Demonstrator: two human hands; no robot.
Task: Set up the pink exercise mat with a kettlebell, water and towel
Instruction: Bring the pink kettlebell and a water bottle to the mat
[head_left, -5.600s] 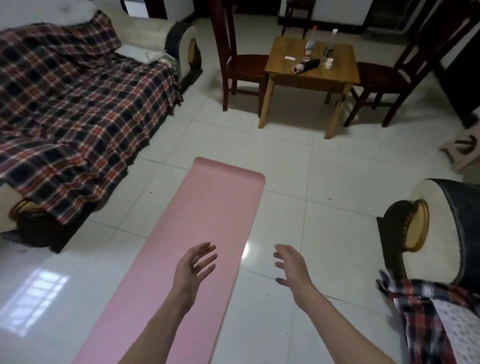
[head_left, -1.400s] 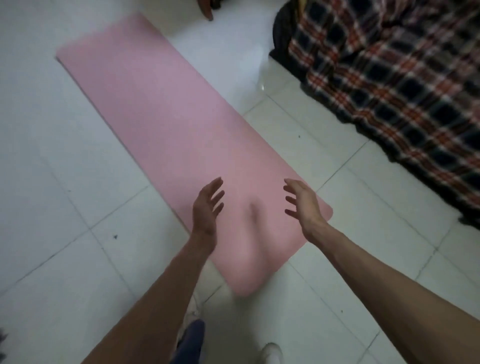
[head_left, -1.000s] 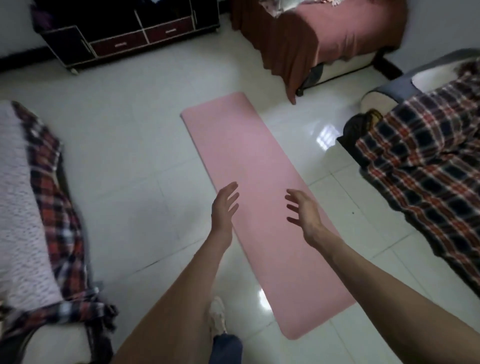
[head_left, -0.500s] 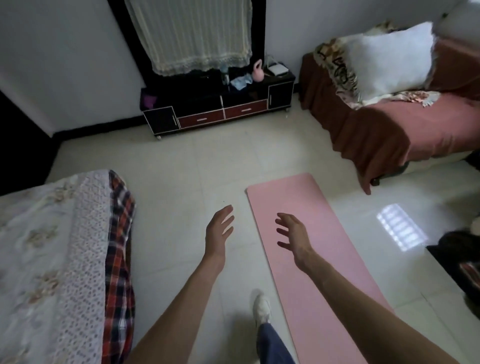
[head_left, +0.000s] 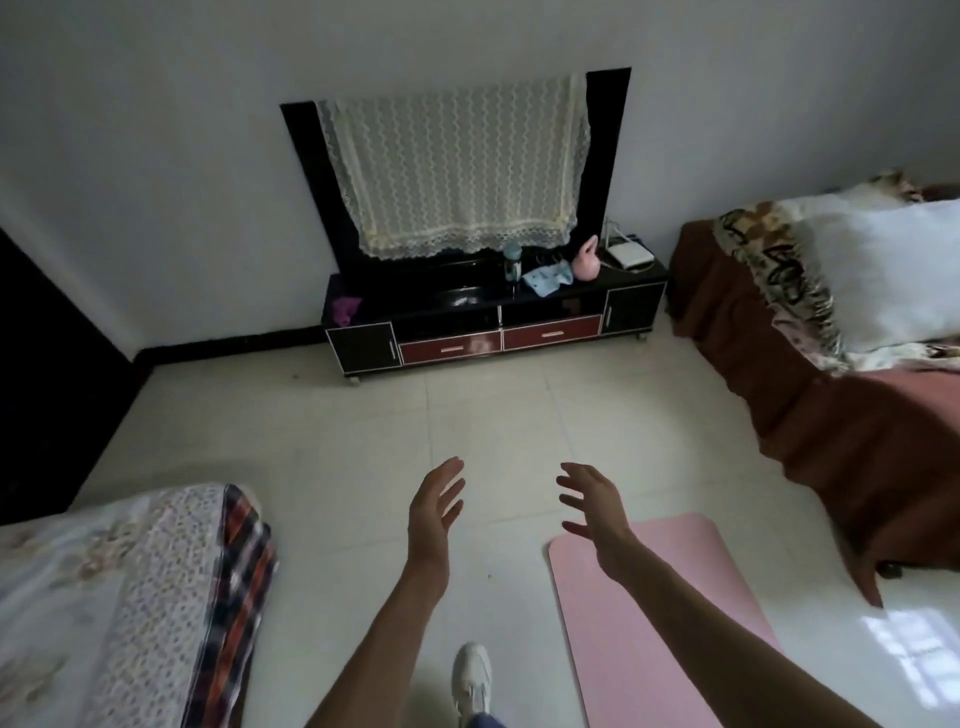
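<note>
Closest to us, down below our wrists, we see one white shoe (head_left: 471, 675) on the pale tile floor (head_left: 363, 441). Our left hand (head_left: 434, 512) and our right hand (head_left: 597, 512) are both held out in the air in front of us. The fingers of each hand are spread and loose, and they hold nothing. The pink mat (head_left: 654, 623) lies flat on the floor, under and behind our right fingers, and its round end sits just to the right of them. To the left of our left fingers, and lower down, is a bed with a flowery cover (head_left: 93, 597) and a checked blanket (head_left: 239, 582) along its edge. Far to the right of our right fingers is a sofa with a brown cover (head_left: 857, 441) and a big white pillow (head_left: 883, 270). Well past our fingertips, across the bare tiles, a black cabinet (head_left: 493, 322) stands against the wall. On top of it we see the pink kettlebell (head_left: 587, 260), and the light blue towel (head_left: 548, 278) lies just to the left of it. The water bottle (head_left: 512, 260) stands just left of the towel. A small white box (head_left: 630, 254) sits to the right of the kettlebell. A cream lace cloth (head_left: 457, 166) hangs on the wall above the cabinet.
</note>
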